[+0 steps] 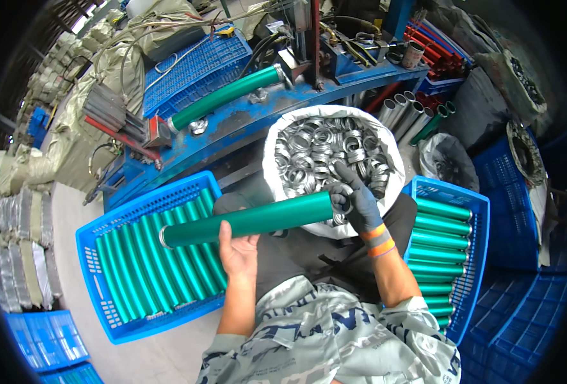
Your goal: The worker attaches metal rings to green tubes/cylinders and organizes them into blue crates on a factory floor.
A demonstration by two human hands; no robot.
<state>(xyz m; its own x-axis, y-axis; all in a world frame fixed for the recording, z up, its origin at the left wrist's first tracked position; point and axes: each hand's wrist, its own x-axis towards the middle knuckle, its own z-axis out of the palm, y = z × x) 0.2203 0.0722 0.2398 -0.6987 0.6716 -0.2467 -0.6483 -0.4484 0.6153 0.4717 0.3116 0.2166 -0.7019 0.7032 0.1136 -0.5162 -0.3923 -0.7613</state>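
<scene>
A long green tube [277, 216] lies across my lap, tilted slightly up to the right, with a silvery ring on its left end. My bare left hand [238, 253] grips it from below near the middle, thumb along the near side. Dark-gloved with an orange-and-grey cuff, my right hand [363, 208] pinches a metal ring [340, 196] against the tube's right end. How far the ring sits on the tube is hard to tell. Just beyond, a white sack [271, 157] with a rolled rim stands full of loose metal rings [322, 136].
Blue crates of green tubes stand at my left [86, 256] and right [482, 249]. Ahead is a blue machine bench [232, 137], another green tube [226, 96] clamped along it. Bare metal tubes [395, 110] stand beyond the sack; a smaller bag [448, 163] sits farther right.
</scene>
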